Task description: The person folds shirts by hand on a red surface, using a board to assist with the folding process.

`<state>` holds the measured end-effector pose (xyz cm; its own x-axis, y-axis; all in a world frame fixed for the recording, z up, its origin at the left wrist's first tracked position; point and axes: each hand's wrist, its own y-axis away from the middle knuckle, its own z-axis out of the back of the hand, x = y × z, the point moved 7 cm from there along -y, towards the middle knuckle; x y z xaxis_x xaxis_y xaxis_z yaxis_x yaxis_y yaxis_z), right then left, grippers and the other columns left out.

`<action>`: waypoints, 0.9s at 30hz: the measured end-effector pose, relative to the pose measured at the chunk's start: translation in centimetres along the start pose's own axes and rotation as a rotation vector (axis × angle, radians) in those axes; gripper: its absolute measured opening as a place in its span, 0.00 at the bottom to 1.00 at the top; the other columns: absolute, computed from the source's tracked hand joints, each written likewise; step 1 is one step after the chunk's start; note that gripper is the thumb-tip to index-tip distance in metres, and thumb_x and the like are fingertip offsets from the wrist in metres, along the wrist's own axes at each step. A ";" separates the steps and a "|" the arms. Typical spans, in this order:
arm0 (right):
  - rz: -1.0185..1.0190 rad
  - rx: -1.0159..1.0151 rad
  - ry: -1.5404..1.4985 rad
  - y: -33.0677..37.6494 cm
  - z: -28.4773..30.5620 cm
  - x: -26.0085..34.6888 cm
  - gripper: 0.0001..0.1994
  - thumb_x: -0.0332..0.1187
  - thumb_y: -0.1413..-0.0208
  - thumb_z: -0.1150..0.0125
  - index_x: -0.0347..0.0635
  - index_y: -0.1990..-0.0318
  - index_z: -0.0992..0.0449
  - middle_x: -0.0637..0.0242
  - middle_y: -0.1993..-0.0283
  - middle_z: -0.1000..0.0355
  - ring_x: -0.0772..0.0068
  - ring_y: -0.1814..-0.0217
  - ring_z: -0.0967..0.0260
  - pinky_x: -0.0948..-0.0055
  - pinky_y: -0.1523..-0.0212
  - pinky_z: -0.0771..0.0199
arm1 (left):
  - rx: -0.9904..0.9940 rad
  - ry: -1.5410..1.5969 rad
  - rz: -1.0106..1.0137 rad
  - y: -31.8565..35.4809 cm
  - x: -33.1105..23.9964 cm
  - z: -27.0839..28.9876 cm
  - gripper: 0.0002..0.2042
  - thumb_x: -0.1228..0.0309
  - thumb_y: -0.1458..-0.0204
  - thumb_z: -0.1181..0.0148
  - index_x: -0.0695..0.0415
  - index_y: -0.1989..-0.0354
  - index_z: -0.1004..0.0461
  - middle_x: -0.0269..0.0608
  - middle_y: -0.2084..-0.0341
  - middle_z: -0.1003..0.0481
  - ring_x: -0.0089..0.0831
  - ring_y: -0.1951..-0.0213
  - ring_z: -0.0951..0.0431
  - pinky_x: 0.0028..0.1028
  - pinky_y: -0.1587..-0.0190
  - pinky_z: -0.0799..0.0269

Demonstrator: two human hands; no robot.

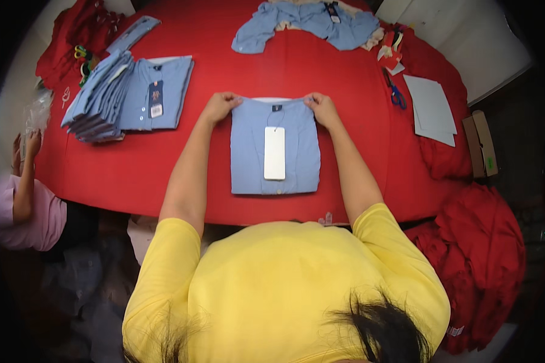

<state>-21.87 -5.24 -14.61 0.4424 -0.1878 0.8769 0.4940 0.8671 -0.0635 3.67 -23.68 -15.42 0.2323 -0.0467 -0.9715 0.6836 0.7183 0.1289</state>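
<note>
A folded light-blue shirt (275, 148) lies flat on the red table (163, 175) in front of me, with a white hang tag (274, 153) resting down its middle. My left hand (220, 106) grips the shirt's top left corner near the collar. My right hand (322, 109) grips its top right corner. Both arms reach forward from yellow short sleeves.
A stack of folded blue shirts (124, 94) sits at the left. An unfolded blue shirt (309, 21) lies at the far edge. Blue-handled scissors (395, 94) and white sheets (431, 109) lie at the right. Another person in pink (24, 206) is at the left edge.
</note>
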 end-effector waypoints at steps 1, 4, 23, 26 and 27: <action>0.007 0.013 0.000 -0.5 0.2 -0.1 0.08 0.32 0.46 0.41 0.37 0.61 0.23 0.65 0.72 0.27 0.76 0.70 0.32 0.73 0.66 0.32 | 0.006 0.007 0.016 0.3 0.0 -0.3 0.08 0.72 0.48 0.38 0.64 0.63 0.22 0.36 0.71 0.23 0.23 0.68 0.26 0.23 0.61 0.30; 0.004 0.043 0.081 0.0 0.2 1.2 0.08 0.32 0.45 0.41 0.37 0.62 0.23 0.67 0.73 0.27 0.78 0.71 0.33 0.73 0.67 0.33 | 0.003 -0.066 0.078 1.5 -1.0 -0.3 0.07 0.73 0.48 0.39 0.63 0.64 0.22 0.36 0.72 0.23 0.24 0.69 0.26 0.23 0.61 0.31; 0.488 0.020 0.804 11.3 -10.1 12.9 0.32 0.58 0.44 0.52 0.55 0.35 0.38 0.56 0.29 0.52 0.44 0.26 0.64 0.29 0.35 0.72 | -0.200 -0.564 -0.135 1.2 -4.0 -1.9 0.13 0.65 0.50 0.40 0.58 0.59 0.21 0.48 0.68 0.21 0.37 0.64 0.20 0.32 0.58 0.28; 0.492 0.069 0.770 12.0 -11.3 11.4 0.32 0.58 0.45 0.51 0.53 0.36 0.37 0.54 0.29 0.51 0.42 0.26 0.65 0.28 0.35 0.73 | -0.192 -0.565 -0.099 1.6 -3.7 -2.0 0.13 0.65 0.50 0.39 0.58 0.59 0.21 0.48 0.68 0.21 0.37 0.64 0.20 0.32 0.59 0.28; 0.508 0.069 0.762 11.6 -11.2 11.6 0.32 0.58 0.45 0.50 0.53 0.37 0.36 0.53 0.30 0.51 0.41 0.26 0.66 0.28 0.35 0.74 | -0.208 -0.551 -0.094 1.7 -3.7 -1.8 0.13 0.65 0.50 0.39 0.57 0.58 0.21 0.47 0.69 0.21 0.37 0.65 0.20 0.32 0.60 0.28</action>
<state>-2.64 -2.53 -10.48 0.9800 -0.0081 0.1987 0.0699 0.9496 -0.3056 2.75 -21.04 -11.96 0.5404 -0.4303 -0.7231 0.5818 0.8119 -0.0484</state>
